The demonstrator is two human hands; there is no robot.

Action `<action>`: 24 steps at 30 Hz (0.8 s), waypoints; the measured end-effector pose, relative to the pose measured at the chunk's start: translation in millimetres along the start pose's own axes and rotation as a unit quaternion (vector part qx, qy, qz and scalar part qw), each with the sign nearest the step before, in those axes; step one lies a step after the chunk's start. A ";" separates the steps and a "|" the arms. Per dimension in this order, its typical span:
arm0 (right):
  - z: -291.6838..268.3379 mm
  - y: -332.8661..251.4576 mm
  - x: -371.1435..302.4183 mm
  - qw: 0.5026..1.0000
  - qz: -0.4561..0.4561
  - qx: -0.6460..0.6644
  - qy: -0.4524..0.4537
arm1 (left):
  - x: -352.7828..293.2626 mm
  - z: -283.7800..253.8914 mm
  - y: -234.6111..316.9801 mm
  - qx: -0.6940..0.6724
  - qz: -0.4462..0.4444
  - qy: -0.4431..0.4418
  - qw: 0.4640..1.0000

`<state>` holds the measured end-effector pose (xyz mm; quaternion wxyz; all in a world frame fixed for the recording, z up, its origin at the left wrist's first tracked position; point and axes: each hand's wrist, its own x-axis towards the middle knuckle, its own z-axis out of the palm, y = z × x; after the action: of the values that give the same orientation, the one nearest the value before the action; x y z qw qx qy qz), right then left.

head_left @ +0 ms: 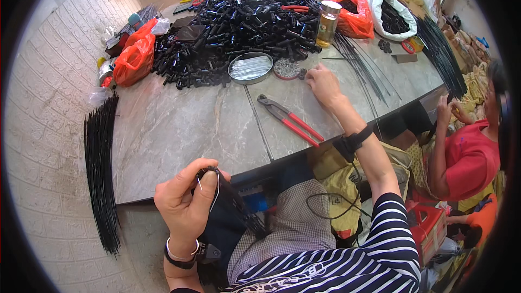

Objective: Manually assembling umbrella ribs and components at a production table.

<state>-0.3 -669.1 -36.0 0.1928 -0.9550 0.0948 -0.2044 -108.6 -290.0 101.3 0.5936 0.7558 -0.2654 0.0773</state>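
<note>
My left hand [187, 198] is closed round the top end of a bundle of thin black rods [239, 206], held tilted over my lap. A thin white wire or tie [215, 192] sticks out beside the thumb. Over the table my right hand [325, 87] reaches out, fingertips bent together at a few small dark pieces [302, 74]. What the fingers pinch, if anything, is too small to tell. Beside them stands a round dish of small grey bits [286, 68]. To its left a round tin [250, 68] holds thin white strips. Red-handled cutting pliers [290, 120] lie nearer to me.
A large heap of black tubular parts [233, 27] covers the table's far part. A bottle [327, 24], an orange bag [355, 13] and a white bag [388, 16] stand right of it. Long black rods [100, 173] overhang the left edge. Other people [467, 157] sit nearby.
</note>
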 end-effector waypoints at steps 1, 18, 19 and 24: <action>0.3 2.7 -2.3 0.999 -0.005 0.031 0.015 | -0.4 -0.4 -1.0 -0.004 0.007 0.000 1.000; -28.4 6.8 -41.9 0.946 0.059 0.318 0.035 | -7.0 -3.6 -0.9 -0.012 0.001 0.030 0.999; -27.8 8.1 -42.2 0.928 0.048 0.370 0.022 | -7.7 -3.3 -1.1 -0.014 -0.002 0.033 0.999; -32.1 14.9 -52.1 0.976 0.014 0.213 -0.028 | -9.1 -2.6 0.8 0.007 -0.007 0.030 0.999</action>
<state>-62.3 -679.7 -33.5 0.3974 -0.8959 0.0565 -0.1906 -116.2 -284.8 98.8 0.5963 0.7593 -0.2415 0.0976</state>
